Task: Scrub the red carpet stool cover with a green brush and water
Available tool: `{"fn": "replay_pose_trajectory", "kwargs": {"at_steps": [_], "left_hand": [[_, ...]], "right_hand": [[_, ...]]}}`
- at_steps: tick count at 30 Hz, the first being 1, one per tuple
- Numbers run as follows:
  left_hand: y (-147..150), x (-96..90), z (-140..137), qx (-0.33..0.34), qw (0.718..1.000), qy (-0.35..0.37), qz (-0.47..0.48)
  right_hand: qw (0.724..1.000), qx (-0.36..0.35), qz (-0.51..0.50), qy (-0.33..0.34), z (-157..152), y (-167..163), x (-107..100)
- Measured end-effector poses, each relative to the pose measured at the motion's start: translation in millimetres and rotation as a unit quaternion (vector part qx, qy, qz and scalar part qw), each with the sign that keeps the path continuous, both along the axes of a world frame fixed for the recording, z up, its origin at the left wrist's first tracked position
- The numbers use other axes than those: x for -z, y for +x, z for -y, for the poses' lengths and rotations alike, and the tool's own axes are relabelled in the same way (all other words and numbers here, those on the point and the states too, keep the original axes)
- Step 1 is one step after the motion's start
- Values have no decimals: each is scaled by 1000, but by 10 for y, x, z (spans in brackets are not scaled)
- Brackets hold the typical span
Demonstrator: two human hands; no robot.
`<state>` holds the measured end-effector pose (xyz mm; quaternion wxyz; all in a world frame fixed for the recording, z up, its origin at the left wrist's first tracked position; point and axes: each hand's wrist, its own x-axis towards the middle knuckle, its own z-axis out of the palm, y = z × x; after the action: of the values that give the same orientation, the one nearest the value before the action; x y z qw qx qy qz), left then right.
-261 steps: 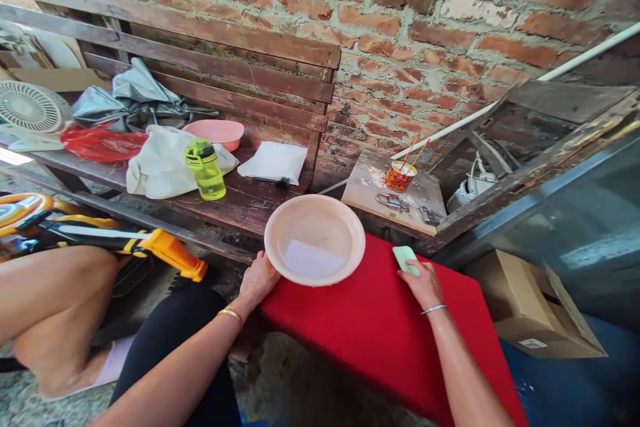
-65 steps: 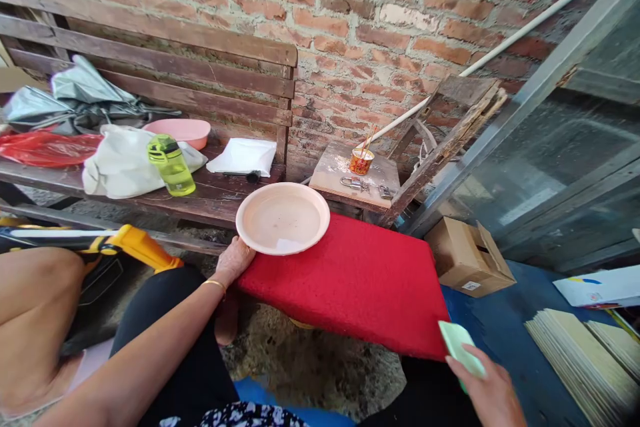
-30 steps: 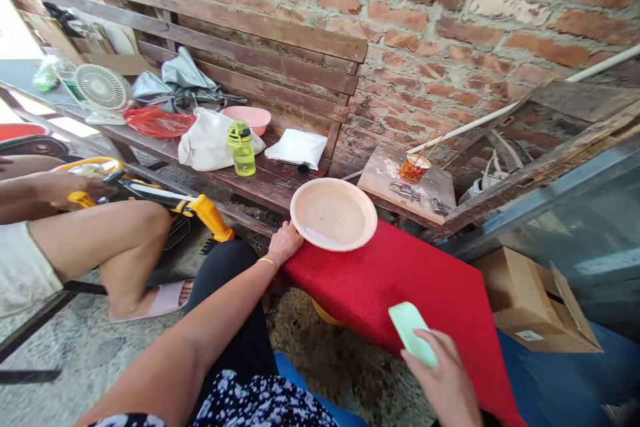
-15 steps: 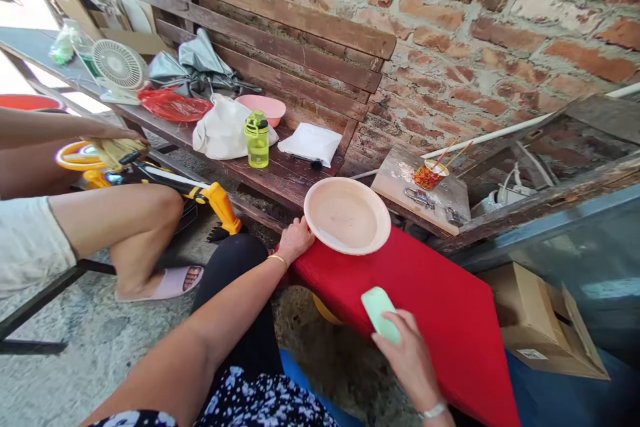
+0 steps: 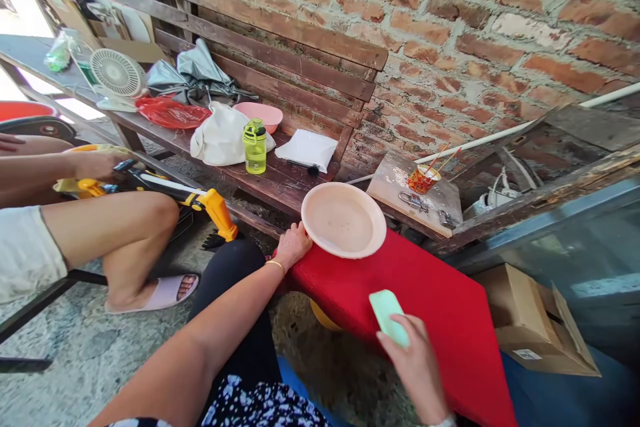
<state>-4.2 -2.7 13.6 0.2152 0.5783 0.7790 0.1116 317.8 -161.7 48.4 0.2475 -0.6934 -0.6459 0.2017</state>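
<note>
My left hand (image 5: 294, 245) is at the near left corner of a red-covered table (image 5: 430, 293), its fingers curled over the edge close to a basin. That pale pink, round basin (image 5: 344, 220) holds shallow, cloudy water with small dark specks at the bottom. In my right hand (image 5: 417, 360) is a pale green oblong block (image 5: 388, 315) with rounded corners, gripped at its near end above the red surface. The block's underside is hidden, so its kind is unclear.
A wooden bench (image 5: 235, 177) along the brick wall carries a green bottle (image 5: 255, 147), a white bag (image 5: 219, 137) and a fan (image 5: 119, 72). Another person's leg (image 5: 127, 233) is at the left, near a yellow-black toy (image 5: 220, 213). A cardboard box (image 5: 530, 320) stands right.
My right hand and the green block have shifted slightly right. My left hand stays at the table corner. The other person's hand has moved left, and the view has tilted a little.
</note>
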Motion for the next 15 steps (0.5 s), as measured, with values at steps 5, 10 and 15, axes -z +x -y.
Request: {"fn": "replay_pose_trajectory", "kwargs": {"at_steps": [5, 10, 15], "left_hand": [[-14, 26, -9, 7, 1000, -9, -12], [-9, 38, -18, 8, 1000, -6, -15], [1, 16, -19, 5, 1000, -2, -6]], "right_hand": [[980, -191, 60, 4, -389, -1230, -76], [985, -166, 46, -16, -555, -1057, 25], [999, 23, 0, -44, -263, 254, 182]]}}
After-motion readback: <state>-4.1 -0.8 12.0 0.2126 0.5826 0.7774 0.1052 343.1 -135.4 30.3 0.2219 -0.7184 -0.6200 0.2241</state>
